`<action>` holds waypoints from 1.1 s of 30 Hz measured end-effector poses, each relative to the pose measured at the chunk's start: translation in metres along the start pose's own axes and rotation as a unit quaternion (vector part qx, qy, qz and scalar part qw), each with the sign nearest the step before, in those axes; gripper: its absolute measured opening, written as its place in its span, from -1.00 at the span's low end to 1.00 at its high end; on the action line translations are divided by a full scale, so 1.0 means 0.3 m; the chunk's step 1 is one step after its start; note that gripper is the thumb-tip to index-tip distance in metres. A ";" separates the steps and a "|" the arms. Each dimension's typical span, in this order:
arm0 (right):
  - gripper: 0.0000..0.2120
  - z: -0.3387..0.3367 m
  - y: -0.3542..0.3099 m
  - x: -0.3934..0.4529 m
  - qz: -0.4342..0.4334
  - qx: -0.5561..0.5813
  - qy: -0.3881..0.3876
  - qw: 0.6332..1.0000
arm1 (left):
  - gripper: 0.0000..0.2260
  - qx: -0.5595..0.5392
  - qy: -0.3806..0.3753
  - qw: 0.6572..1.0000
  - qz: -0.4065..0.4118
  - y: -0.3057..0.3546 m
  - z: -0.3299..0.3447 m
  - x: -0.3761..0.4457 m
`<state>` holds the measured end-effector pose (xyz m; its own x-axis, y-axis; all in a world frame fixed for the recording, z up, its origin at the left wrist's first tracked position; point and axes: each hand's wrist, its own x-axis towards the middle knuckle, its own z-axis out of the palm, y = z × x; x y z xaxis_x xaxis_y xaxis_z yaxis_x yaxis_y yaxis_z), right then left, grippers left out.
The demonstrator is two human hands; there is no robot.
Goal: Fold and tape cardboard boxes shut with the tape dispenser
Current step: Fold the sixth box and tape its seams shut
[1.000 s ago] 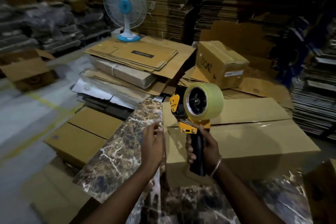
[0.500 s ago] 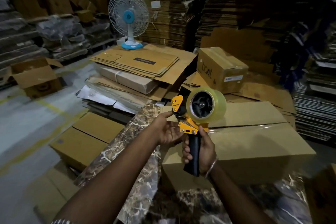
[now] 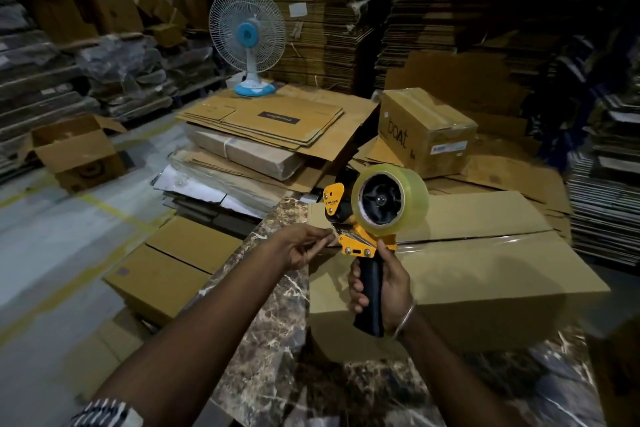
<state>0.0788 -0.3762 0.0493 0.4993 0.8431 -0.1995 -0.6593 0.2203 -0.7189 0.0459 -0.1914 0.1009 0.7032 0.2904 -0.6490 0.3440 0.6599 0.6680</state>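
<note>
right hand (image 3: pixel 384 284) grips black handle of tape dispenser (image 3: pixel 370 229), held upright above cardboard box (image 3: pixel 485 274) on marble desk (image 3: pixel 277 305). left hand (image 3: pixel 301 250) fingertips pinch at tape end by dispenser's blade. box flaps closed, tape along seam.

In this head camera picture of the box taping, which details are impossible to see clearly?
- Head view: the tape end at the tape dispenser; the left hand covers it, and the film is clear.
- Most of the dispenser's black handle, wrapped by the right hand.
- The near seam of the cardboard box, behind hand and dispenser.
- The white label on the "boat" box: too small to read.
</note>
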 end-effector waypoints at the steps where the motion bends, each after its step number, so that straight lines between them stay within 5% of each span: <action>1: -0.29 0.002 -0.003 0.000 0.005 -0.003 -0.002 1.000 | -0.87 0.016 0.005 1.000 0.004 0.013 -0.008 0.007; 5: -0.30 0.026 -0.012 -0.007 0.022 -0.034 0.014 0.999 | -0.79 0.119 0.015 0.993 0.020 0.064 -0.028 0.051; 10: -0.41 0.076 0.009 -0.017 0.018 -0.110 0.121 0.986 | -0.54 0.286 0.021 0.955 0.074 0.126 -0.029 0.106; 16: -0.43 0.147 0.046 0.030 0.000 -0.135 0.201 0.970 | -0.75 0.440 0.029 0.883 0.161 0.228 -0.023 0.247; 22: -0.49 0.209 0.087 0.099 -0.041 -0.099 0.265 0.958 | -0.70 0.516 0.002 0.821 0.244 0.319 -0.027 0.334; 33: -0.44 0.298 0.153 0.176 -0.063 -0.139 0.307 0.939 | -0.66 0.538 -0.009 0.790 0.293 0.345 -0.088 0.475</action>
<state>0.0246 -0.2777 0.0654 0.8498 0.3576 -0.3872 -0.4442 0.0904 -0.8914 0.1654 -0.0633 0.0679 0.9436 0.3110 -0.1138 0.2782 -0.5581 0.7817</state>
